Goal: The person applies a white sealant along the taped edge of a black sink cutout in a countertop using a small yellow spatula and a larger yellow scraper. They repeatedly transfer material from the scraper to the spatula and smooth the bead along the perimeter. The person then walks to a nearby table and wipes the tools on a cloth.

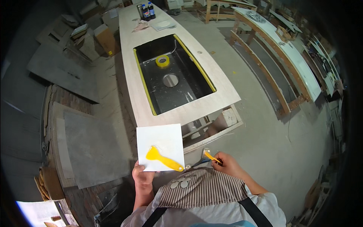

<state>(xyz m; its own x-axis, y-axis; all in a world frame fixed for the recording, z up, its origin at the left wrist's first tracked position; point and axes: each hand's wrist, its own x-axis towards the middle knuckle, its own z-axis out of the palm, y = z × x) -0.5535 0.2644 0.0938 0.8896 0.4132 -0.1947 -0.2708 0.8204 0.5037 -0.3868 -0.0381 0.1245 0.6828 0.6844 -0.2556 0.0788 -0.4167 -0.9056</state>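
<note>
My left hand (142, 173) grips the lower left corner of a white square board (172, 136), thumb on top. On the board lies a yellow plastic scraper (163, 159), its wide blade pointing to the far left and its handle reaching the near right corner. A faint pale smear shows beside the blade. In front of my striped apron (204, 185), my right hand (227, 165) is closed on a slim orange-yellow tool (213, 157); its exact kind is too small to tell. Beyond the board stands a pale countertop (174, 118) with a black sink (181, 92) set in it, yellow tape along its edges.
A yellow tape roll (162, 61) sits in the sink. Dark bottles (148, 11), a cloth (141, 25) and a pale sheet (163, 25) are at the countertop's far end. Wooden trestles (264, 72) carry a long slab on the right. Grey panels (96, 143) and cardboard boxes (104, 39) stand left.
</note>
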